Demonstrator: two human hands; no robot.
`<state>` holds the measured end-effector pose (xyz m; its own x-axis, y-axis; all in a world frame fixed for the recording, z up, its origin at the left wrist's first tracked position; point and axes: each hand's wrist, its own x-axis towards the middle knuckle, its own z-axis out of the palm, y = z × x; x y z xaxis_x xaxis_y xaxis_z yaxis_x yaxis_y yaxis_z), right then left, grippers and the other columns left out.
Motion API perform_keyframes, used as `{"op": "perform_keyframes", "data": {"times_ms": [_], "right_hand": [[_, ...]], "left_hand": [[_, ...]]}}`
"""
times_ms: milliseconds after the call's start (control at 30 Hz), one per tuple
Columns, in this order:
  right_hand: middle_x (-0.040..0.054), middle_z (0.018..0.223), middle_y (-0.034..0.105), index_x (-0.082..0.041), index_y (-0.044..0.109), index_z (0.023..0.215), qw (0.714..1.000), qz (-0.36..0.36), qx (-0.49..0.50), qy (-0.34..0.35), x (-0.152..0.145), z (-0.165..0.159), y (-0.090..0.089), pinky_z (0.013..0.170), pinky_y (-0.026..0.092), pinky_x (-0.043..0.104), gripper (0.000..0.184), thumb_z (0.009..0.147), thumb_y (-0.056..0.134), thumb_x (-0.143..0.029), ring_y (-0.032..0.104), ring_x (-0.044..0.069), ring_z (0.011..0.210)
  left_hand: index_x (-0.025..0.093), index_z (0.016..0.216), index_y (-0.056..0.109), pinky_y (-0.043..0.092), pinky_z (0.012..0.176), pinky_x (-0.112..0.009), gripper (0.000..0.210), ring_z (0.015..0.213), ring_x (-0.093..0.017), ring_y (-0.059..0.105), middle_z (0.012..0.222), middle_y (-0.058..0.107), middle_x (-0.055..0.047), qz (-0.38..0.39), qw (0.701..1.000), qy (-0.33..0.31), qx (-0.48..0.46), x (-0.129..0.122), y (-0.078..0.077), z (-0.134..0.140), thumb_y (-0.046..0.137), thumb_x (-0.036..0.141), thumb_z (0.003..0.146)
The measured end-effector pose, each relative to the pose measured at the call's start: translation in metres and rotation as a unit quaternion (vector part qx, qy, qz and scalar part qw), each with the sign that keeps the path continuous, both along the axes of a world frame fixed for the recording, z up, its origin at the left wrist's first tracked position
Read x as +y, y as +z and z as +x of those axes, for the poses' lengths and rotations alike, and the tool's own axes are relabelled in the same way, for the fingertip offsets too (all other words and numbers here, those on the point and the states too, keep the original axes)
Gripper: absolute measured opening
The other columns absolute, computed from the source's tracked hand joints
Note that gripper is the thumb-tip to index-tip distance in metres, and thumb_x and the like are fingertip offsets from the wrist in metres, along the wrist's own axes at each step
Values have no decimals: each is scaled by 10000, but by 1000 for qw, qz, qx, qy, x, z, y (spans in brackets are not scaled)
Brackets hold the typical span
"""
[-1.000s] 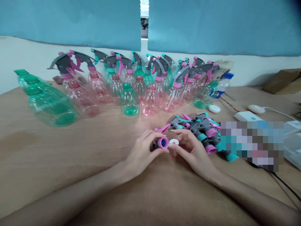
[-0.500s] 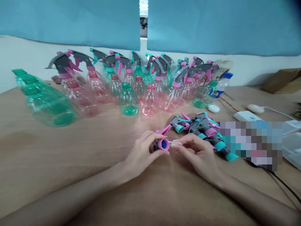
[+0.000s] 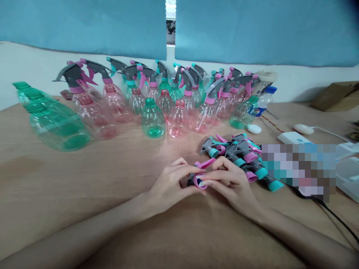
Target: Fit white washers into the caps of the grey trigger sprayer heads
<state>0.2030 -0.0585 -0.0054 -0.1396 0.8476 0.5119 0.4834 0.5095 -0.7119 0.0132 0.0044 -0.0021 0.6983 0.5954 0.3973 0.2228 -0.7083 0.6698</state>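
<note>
Now my two hands have come together over the wooden table (image 3: 84, 194). A second ago my right hand (image 3: 234, 185) held the small white washer (image 3: 202, 181) apart from the pink collar, flat side showing; half a second ago it had turned edge-on just beside the opening. At this moment my right fingertips (image 3: 209, 182) press the washer against the mouth of the collar, and only a sliver of white shows there. My left hand (image 3: 171, 183) is curled around the spray head (image 3: 199, 175), thumb and fingers closed on its grey body, the pink collar pointing toward my right hand and the pink trigger lever sticking up and to the right between my hands. The spray head has also shifted slightly right and nearer the pile since the earlier pictures.

The pile of loose spray heads (image 3: 238, 157), grey with pink or teal collars, lies just beyond my right hand and looks unchanged.

Further back stands the crowd of bottles, none moved. The pink bottles (image 3: 179, 121) and the single green bottle (image 3: 153, 119) at the front are open-necked, and I see nothing inside them. Many behind already carry spray heads; one capped pink bottle (image 3: 206, 116) shows a thin tube running down inside. At far left a row of larger green bottles (image 3: 56, 125) lies on its side, necks pointing away. A water bottle (image 3: 265, 101) with a blue cap stands at the right end of the group.
</note>
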Motion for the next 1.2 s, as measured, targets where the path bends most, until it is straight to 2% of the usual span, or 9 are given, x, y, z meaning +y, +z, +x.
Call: {"op": "perform_keyframes", "data": {"times_ms": [200, 333, 433, 600, 867, 1067, 1200], "right_hand": [[24, 822, 516, -300, 677, 1080, 999, 19, -48, 15, -2, 1, 0, 633, 465, 303, 239, 888, 551, -232, 526, 159, 771], [30, 844, 532, -284, 626, 1153, 999, 2, -35, -10, -4, -1, 3, 635, 480, 303, 279, 895, 529, -241, 551, 161, 767], [24, 813, 564, -257, 614, 1096, 999, 4, -18, -31, -4, -3, 7, 654, 491, 313, 229, 876, 551, -247, 569, 164, 746], [29, 798, 624, -235, 595, 947, 998, 32, -23, -41, -3, -5, 12, 659, 483, 333, 102, 858, 547, -216, 575, 173, 723], [23, 806, 600, -224, 557, 892, 999, 28, -26, -34, 0, -2, 8, 645, 470, 319, 79, 850, 540, -160, 559, 161, 730], [53, 954, 549, -219, 528, 1069, 999, -43, -13, -1, 4, 0, 3, 611, 501, 292, 287, 796, 576, -144, 544, 180, 830], [65, 1035, 548, -224, 531, 1140, 997, -59, -54, 3, 4, -2, 2, 749, 511, 335, 359, 795, 624, -192, 547, 200, 926]], "left_hand": [[186, 998, 659, 486, 632, -256, 271, 769, -162, 547, 783, 645, -20, -2, 1000, -23, 4, 0, -1, -1, 707, 325, 770], [195, 1036, 645, 482, 657, -262, 300, 747, -155, 545, 761, 633, -8, -4, 1000, -15, 13, -1, 0, -1, 705, 328, 775], [203, 1065, 634, 487, 678, -269, 339, 763, -157, 562, 799, 642, -14, 3, 1000, -11, 5, -1, 1, -1, 714, 338, 765], [203, 1005, 630, 480, 742, -317, 279, 834, -182, 542, 855, 672, -23, 22, 999, -4, -24, -1, 3, 0, 698, 353, 779], [183, 967, 645, 464, 768, -321, 295, 879, -192, 544, 921, 656, -45, 40, 997, 47, -43, -2, 8, 1, 750, 321, 729], [207, 986, 613, 469, 763, -313, 246, 846, -174, 566, 922, 661, -10, 9, 996, 85, -29, -4, 9, 1, 704, 307, 781], [206, 998, 586, 469, 768, -309, 270, 874, -172, 582, 941, 652, -7, -4, 995, 96, -35, -5, 8, 1, 711, 284, 772]]}}
